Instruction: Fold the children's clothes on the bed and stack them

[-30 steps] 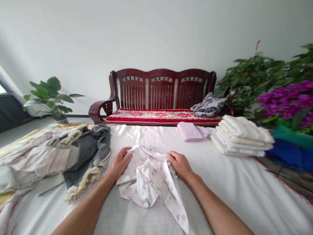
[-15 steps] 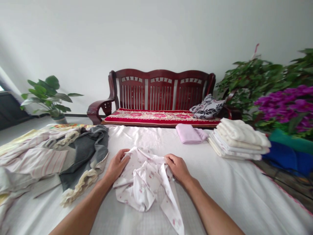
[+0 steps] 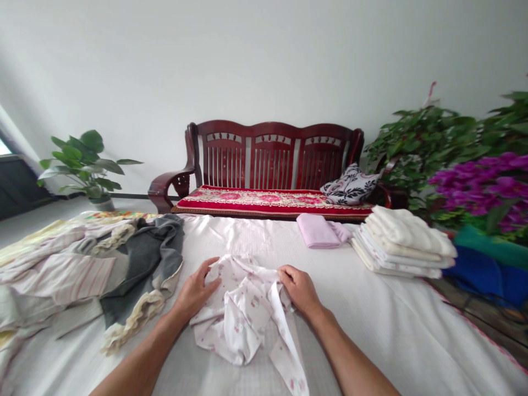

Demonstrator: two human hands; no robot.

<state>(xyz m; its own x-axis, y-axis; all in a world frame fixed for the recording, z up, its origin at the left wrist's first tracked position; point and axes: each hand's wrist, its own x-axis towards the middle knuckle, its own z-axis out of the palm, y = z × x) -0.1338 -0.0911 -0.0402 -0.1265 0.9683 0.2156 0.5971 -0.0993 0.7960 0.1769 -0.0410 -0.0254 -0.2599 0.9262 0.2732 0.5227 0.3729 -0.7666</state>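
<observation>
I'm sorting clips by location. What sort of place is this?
Probably a home's living room: a carved wooden bench with a red patterned seat cover and a leafy potted plant suggest it.

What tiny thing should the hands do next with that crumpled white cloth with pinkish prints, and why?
Maybe smooth out the crumpled white cloth with pinkish prints: its middle is bunched in folds, and the left hand and right hand are touching opposite sides.
</observation>
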